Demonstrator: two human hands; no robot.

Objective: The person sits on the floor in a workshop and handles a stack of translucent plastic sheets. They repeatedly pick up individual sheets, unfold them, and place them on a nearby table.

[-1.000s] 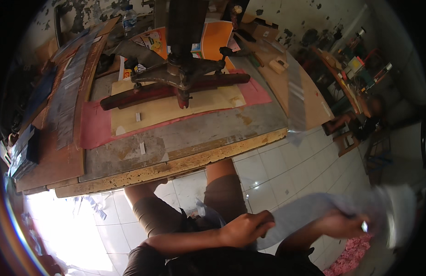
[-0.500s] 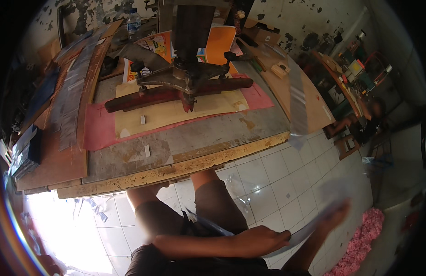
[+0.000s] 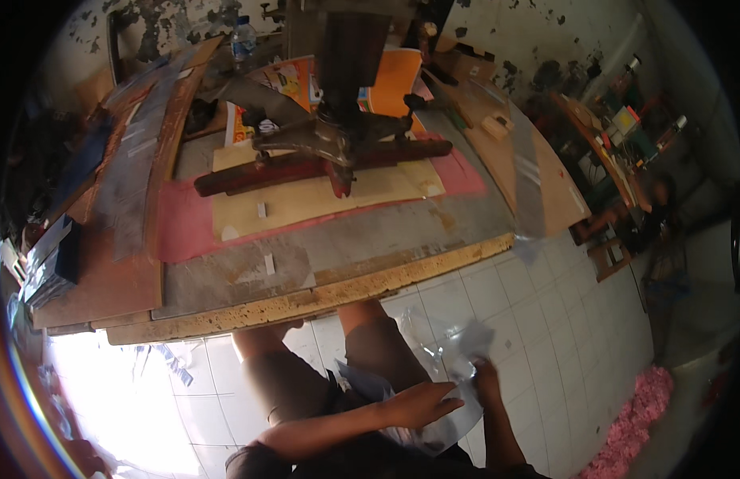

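Note:
Over my lap, a clear plastic sheet (image 3: 466,417) lies bent between my hands, with part of it hanging below them. My left hand (image 3: 416,405) reaches across from the left with fingers stretched out, resting against the sheet. Close beside it, my right hand (image 3: 486,382) has its fingers closed on the sheet's right part. A blurred end of the film stands up above that hand. Another bluish film piece (image 3: 365,382) lies across my thighs.
Ahead is a worktable (image 3: 226,279) with a worn front edge. On it a heavy metal press (image 3: 338,144) stands over a yellowish board (image 3: 306,203) and pink sheet (image 3: 182,227). Pink material (image 3: 637,423) is heaped on the tiled floor. Another person (image 3: 649,211) sits far right.
My right hand has come in from the far right toward my left hand, bending the stretched plastic sheet. My left hand has shifted left and its fingers have straightened.

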